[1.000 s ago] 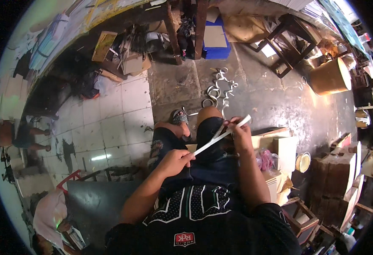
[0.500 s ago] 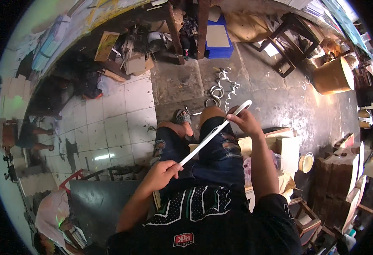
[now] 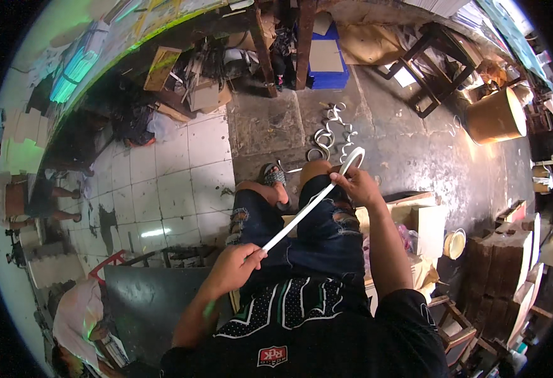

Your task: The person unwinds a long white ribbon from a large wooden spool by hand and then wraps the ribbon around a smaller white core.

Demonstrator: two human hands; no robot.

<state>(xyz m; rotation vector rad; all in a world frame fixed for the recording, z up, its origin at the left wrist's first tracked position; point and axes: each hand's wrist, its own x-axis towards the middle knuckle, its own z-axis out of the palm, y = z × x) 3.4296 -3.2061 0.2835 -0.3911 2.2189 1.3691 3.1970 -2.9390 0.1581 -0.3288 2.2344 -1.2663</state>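
Observation:
A roll of narrow white tape is in my right hand, its ring standing up above my fingers and thumb. From it a straight white strip runs down and left across my lap to my left hand. There, thumb and fingers pinch the strip's end. The strip looks taut between both hands, above my torn jeans. On the floor past my knees lie curled strips of similar white ribbon, loosely coiled.
A wooden crate with plastic and paper stands at my right. Beyond are a tan bin, an overturned dark stool and a blue stack. A dark tabletop is at my left; one person is beside it, another farther off.
The ring in my right hand has turned, so more of its round opening shows. My left hand has shifted slightly down and left, still pinching the strip.

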